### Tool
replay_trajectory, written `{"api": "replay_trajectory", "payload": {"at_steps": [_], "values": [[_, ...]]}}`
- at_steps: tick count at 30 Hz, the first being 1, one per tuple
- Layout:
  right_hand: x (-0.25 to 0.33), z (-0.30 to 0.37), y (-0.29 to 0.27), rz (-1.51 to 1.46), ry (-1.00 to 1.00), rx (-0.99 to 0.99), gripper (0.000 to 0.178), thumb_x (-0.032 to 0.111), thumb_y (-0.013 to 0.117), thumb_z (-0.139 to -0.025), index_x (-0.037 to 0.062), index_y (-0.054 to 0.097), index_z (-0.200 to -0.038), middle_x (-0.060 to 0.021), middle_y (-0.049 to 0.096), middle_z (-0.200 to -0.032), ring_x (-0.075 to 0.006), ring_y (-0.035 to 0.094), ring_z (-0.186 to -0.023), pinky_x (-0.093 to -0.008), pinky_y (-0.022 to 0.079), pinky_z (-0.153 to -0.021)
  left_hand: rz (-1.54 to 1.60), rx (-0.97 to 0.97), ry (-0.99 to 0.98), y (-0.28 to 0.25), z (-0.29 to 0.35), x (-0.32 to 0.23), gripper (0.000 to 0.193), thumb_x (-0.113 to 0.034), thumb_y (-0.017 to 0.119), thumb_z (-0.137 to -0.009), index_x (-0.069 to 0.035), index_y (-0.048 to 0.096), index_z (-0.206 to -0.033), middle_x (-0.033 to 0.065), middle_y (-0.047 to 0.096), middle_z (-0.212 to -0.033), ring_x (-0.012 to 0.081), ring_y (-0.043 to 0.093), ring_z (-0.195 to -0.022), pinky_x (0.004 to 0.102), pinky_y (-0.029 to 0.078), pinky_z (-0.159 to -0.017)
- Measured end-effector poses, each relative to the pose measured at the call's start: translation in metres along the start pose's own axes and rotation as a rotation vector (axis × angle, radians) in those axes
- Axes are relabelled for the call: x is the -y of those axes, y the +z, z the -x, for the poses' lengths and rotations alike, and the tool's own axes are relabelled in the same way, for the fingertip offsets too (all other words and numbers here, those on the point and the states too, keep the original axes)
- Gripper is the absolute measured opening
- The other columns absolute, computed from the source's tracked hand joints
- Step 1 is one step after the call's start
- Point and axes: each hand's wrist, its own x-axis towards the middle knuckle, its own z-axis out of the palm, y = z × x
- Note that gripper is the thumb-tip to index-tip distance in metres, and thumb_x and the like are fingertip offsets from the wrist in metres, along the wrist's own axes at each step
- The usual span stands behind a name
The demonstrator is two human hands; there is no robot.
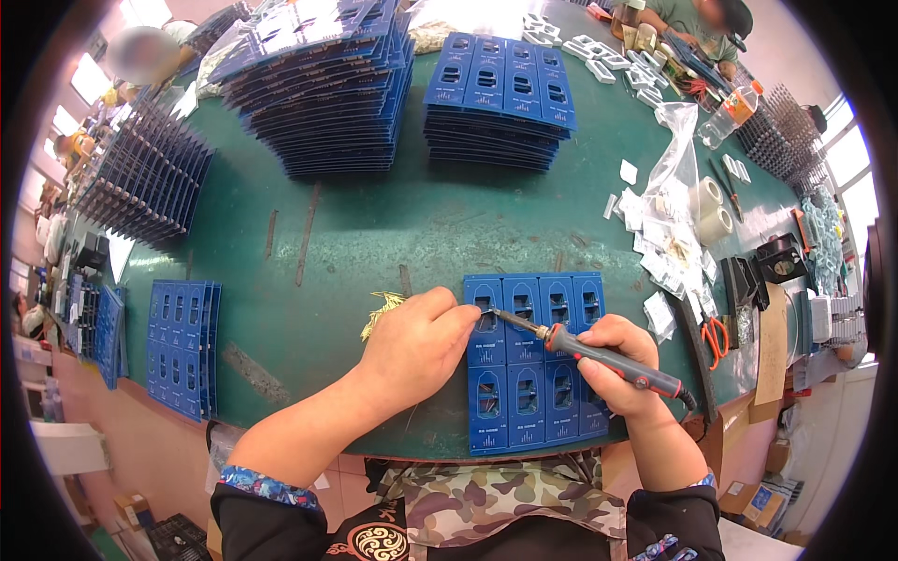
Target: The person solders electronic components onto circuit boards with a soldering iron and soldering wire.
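In front of me a blue circuit board panel point(508, 409), with rows of rounded cutouts, lies on the green table point(449, 248). My right hand point(625, 363) grips a soldering iron point(599, 352) with a grey and red handle. Its tip points left, at the panel's upper left cutout. At that same cutout my left hand point(413, 344) has its fingertips pinched together; what they hold is too small to make out. A small bunch of thin yellow wires point(379, 316) lies just beyond my left hand, partly hidden by it.
Tall stacks of blue panels point(318, 103) and a lower stack point(498, 107) stand at the back. More panels point(182, 348) are at the left. On the right are a plastic bag point(675, 154), tape rolls point(714, 225), orange-handled scissors point(716, 341) and a bottle point(734, 114). Other people point(697, 28) sit beyond.
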Motion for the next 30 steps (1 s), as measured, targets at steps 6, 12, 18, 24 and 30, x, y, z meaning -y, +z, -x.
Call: {"api": "replay_trajectory", "payload": {"at_steps": [6, 12, 18, 24, 30], "values": [[0.0001, -0.002, -0.0006, 0.042, -0.024, 0.009, 0.021, 0.005, 0.074, -0.076, 0.0, 0.066, -0.095, -0.0115, 0.065, -0.079, -0.0196, 0.062, -0.066, -0.0303, 0.048, -0.06, -0.011, 0.001, 0.002, 0.001, 0.0002, -0.0006, 0.012, -0.005, 0.068, -0.084, -0.004, 0.068, -0.097, 0.0092, 0.06, -0.08, 0.0294, 0.062, -0.069, 0.039, 0.051, -0.058], [-0.0004, -0.0022, -0.001, 0.047, -0.035, 0.011, 0.021, 0.006, 0.074, -0.076, -0.0001, 0.066, -0.095, -0.0113, 0.065, -0.079, -0.0194, 0.062, -0.066, -0.0303, 0.048, -0.06, -0.009, 0.007, 0.002, 0.0022, -0.0004, -0.0002, 0.012, -0.005, 0.068, -0.085, -0.004, 0.068, -0.097, 0.0093, 0.06, -0.08, 0.0297, 0.062, -0.07, 0.039, 0.051, -0.059], [-0.0029, 0.0008, -0.0019, 0.017, -0.027, -0.01, 0.022, 0.005, 0.073, -0.076, -0.0001, 0.065, -0.096, -0.0106, 0.065, -0.079, -0.0192, 0.062, -0.067, -0.03, 0.048, -0.06, 0.004, 0.002, 0.003, 0.0003, 0.0, -0.0001, 0.012, -0.005, 0.068, -0.085, -0.003, 0.068, -0.097, 0.0098, 0.06, -0.081, 0.0297, 0.062, -0.07, 0.0387, 0.05, -0.059], [0.0009, 0.0001, -0.0012, -0.001, -0.037, -0.009, 0.023, 0.003, 0.073, -0.076, 0.0002, 0.065, -0.098, -0.0111, 0.066, -0.082, -0.0186, 0.062, -0.068, -0.0297, 0.048, -0.061, 0.023, -0.022, -0.022, -0.0009, 0.0013, 0.0017, 0.013, -0.005, 0.069, -0.084, -0.003, 0.068, -0.097, 0.0096, 0.061, -0.081, 0.0293, 0.062, -0.069, 0.0387, 0.051, -0.059], [0.0021, -0.0015, 0.0, 0.039, -0.048, 0.013, 0.024, 0.004, 0.074, -0.076, 0.0005, 0.065, -0.098, -0.0112, 0.067, -0.082, -0.0191, 0.063, -0.068, -0.0298, 0.049, -0.061, 0.01, -0.007, -0.01, 0.0009, 0.0001, 0.0018, 0.012, -0.005, 0.068, -0.085, -0.004, 0.068, -0.096, 0.0094, 0.06, -0.08, 0.0293, 0.062, -0.07, 0.0389, 0.051, -0.06]]}}
